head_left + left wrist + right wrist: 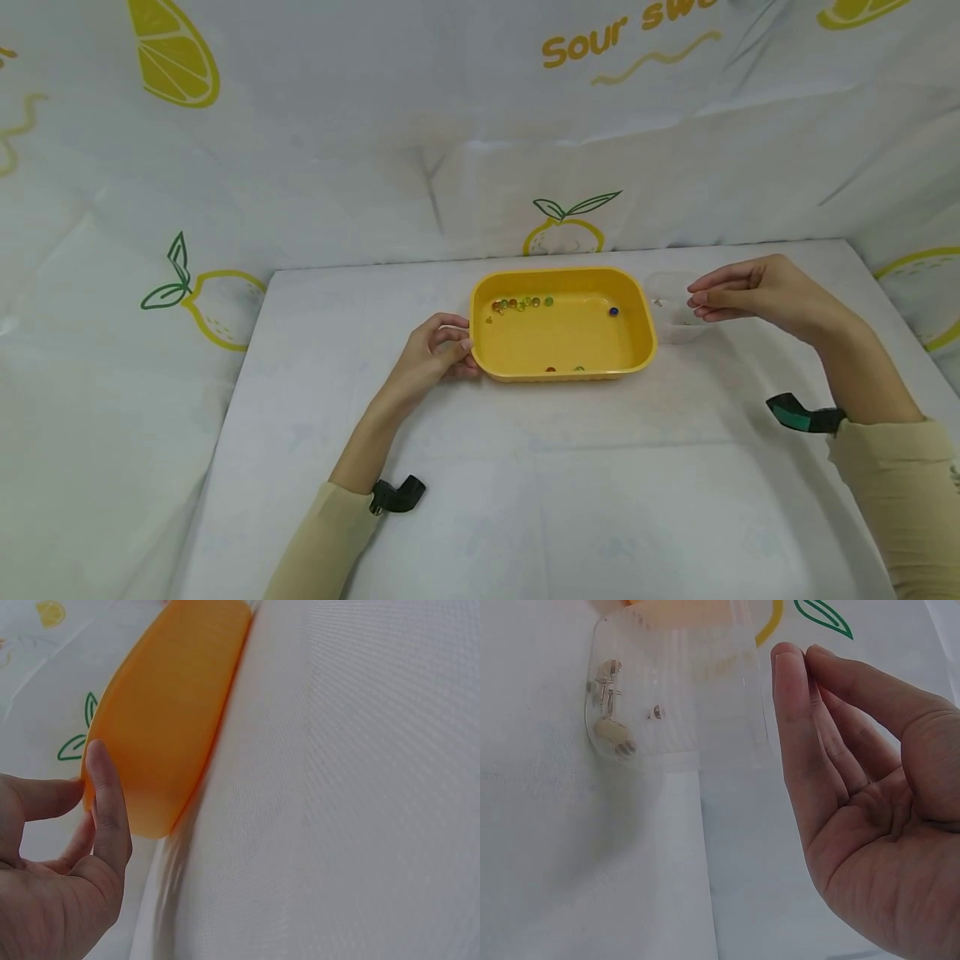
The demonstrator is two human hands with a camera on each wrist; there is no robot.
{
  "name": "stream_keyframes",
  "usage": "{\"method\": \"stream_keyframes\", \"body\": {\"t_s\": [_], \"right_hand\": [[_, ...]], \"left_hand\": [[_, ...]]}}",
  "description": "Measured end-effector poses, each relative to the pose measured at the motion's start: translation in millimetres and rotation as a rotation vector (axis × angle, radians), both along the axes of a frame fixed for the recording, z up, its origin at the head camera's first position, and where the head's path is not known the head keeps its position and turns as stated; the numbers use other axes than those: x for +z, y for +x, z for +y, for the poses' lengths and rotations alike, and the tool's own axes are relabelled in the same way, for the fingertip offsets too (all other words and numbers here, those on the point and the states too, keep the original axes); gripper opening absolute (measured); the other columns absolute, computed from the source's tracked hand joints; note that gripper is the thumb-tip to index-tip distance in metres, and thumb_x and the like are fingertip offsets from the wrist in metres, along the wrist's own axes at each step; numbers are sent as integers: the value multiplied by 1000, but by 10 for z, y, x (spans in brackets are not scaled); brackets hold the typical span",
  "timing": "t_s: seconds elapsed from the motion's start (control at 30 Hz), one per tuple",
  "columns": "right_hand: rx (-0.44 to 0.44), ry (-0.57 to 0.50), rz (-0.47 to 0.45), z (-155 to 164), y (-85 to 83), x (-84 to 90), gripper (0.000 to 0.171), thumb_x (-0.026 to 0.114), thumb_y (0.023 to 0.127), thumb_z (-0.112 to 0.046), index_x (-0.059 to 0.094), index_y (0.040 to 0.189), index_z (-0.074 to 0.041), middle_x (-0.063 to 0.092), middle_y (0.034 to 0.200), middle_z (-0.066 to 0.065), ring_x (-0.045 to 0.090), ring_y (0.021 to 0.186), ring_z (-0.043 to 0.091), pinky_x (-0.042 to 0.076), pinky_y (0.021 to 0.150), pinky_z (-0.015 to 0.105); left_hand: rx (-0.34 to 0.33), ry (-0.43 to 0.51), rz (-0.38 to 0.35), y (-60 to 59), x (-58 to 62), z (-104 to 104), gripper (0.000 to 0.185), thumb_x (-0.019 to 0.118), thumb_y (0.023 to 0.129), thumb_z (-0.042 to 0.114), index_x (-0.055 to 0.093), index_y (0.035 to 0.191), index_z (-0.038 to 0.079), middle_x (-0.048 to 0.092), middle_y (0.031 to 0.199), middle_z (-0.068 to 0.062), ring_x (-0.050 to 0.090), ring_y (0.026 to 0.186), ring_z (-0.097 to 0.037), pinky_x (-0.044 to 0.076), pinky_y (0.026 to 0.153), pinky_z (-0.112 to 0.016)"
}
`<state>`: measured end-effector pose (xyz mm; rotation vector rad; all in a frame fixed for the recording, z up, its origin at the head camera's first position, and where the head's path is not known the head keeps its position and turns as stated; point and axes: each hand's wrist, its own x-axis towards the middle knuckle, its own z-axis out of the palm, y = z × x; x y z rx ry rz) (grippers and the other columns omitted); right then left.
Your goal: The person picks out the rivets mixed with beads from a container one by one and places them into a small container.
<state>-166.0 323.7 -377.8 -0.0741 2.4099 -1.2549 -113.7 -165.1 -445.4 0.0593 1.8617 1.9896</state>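
Left hand [435, 350] pinches tray [637, 346] rim; light, stiff plastic, beads [521, 303] roll. Right hand [750, 292] loose, empty above clear cup [675, 690].

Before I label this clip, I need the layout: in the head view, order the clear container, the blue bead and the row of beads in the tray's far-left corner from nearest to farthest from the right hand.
1. clear container: just left of the right hand, under its fingertips.
2. blue bead: in the yellow tray, right side.
3. row of beads: far-left corner.
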Motion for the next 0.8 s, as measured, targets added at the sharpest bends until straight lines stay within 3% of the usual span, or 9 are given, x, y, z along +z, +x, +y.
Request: {"method": "stream_keyframes", "body": {"t_s": [0.47,0.8], "right_hand": [[1,-2,-1,-48,-1,-7,39,68,109,-19,67,135,10,85,106,-5,83,96,15,70,86,28],[8,6,0,-129,-22,-7,39,66,110,-17,66,138,10,83,106,-14,82,96,9,70,87,27]], "left_hand": [[2,-2,1,3,-5,2,37,66,107,5,52,141,2,64,120,-21,74,83,-18,71,80,-30],[5,-17,-1,5,-2,-4,36,65,107,5,52,141,2,63,121,-23,74,83,-18,71,81,-31]]}}
